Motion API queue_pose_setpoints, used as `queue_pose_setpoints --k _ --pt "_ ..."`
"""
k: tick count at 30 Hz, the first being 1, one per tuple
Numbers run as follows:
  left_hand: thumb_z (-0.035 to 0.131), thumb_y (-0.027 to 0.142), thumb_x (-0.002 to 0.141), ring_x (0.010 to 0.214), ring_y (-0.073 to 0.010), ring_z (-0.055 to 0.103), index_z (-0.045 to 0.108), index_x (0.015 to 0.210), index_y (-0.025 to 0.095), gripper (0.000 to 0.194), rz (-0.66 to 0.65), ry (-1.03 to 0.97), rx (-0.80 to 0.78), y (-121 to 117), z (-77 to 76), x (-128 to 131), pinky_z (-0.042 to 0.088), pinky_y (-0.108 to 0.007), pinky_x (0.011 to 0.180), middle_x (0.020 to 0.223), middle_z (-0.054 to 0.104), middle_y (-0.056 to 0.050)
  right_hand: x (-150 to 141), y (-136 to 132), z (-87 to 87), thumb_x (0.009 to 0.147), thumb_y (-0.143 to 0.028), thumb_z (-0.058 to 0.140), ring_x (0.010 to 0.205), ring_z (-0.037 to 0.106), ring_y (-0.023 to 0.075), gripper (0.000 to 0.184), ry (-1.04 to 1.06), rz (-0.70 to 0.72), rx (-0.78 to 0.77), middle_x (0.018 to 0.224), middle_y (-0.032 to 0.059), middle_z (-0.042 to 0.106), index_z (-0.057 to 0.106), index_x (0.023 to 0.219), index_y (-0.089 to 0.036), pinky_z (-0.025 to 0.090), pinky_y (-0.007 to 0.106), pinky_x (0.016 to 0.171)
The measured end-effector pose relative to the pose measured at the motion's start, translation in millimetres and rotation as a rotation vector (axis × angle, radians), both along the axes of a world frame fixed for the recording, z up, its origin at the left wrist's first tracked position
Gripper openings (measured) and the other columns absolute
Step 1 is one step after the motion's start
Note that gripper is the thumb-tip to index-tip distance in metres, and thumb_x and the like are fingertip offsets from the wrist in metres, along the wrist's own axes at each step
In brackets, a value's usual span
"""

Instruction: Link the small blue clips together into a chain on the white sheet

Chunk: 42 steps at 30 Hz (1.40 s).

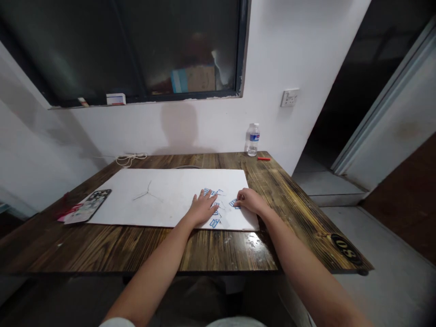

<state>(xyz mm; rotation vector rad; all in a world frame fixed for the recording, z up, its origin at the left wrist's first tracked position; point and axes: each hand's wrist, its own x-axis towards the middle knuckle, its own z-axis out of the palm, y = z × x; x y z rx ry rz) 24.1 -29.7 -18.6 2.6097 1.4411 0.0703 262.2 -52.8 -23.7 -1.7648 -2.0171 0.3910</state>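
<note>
The left hand [204, 208] lies open and flat among blue paper clips [214, 223] scattered on a white board [170, 195]; the right hand [248, 201] curls beside them, any grip unclear. Light, stiff, slippery: best pinched by an end.

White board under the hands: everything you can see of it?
The white board is a matte rectangular sheet, perhaps card or foam board, lying flat on the wooden table, its long side across. Thin grey lines meet in a Y left of centre. Blue paper clips lie scattered on its right half. The left hand rests flat on it among the clips; the right hand sits at the clips, contact unclear.
</note>
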Motion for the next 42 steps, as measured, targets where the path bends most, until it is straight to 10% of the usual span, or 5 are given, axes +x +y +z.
queue_pose_setpoints --k 14,23,32,42 --pt "0.047 0.075 0.071 0.141 -0.0357 0.002 0.020 0.145 0.036 0.088 -0.411 0.005 -0.079 -9.3 7.4 5.0 0.000 -0.060 0.108 0.155 0.009 -0.004 -16.0 1.3 -1.6 0.090 -0.034 0.051 0.093 0.054 0.0184 0.022 -0.058 -0.055 0.232 0.096 0.0056 0.067 0.069 0.090 -0.021 0.033 0.028 0.079" --pt "0.050 0.068 0.076 0.141 -0.0332 0.007 0.032 0.142 0.032 0.077 -0.125 -0.056 0.072 -2.9 -0.1 5.4 0.008 -0.058 0.108 0.154 0.020 -0.006 -18.1 -0.5 -2.1 0.090 -0.033 0.051 0.096 0.053 0.0191 0.022 -0.080 -0.017 0.233 0.102 0.0052 0.067 0.070 0.096 -0.023 0.034 0.028 0.079" --pt "0.032 0.051 0.092 0.110 -0.0220 0.056 0.068 0.105 0.024 0.046 0.158 -0.225 0.151 -4.7 15.6 2.3 0.039 -0.032 0.091 0.111 0.067 -0.007 -3.8 0.4 3.5 0.092 -0.044 0.044 0.094 0.056 0.0187 0.038 -0.015 0.050 0.249 0.098 0.0046 0.070 0.074 0.083 -0.023 0.035 0.030 0.082" --pt "0.034 0.054 0.090 0.136 -0.0232 0.031 0.050 0.131 0.028 0.051 -0.197 -0.078 0.070 -5.1 7.0 4.1 0.030 -0.038 0.105 0.143 0.043 -0.005 -9.7 -0.7 1.7 0.090 -0.047 0.046 0.094 0.058 0.0202 0.042 0.101 0.293 0.252 0.094 0.0051 0.072 0.075 0.073 -0.023 0.041 0.030 0.084"
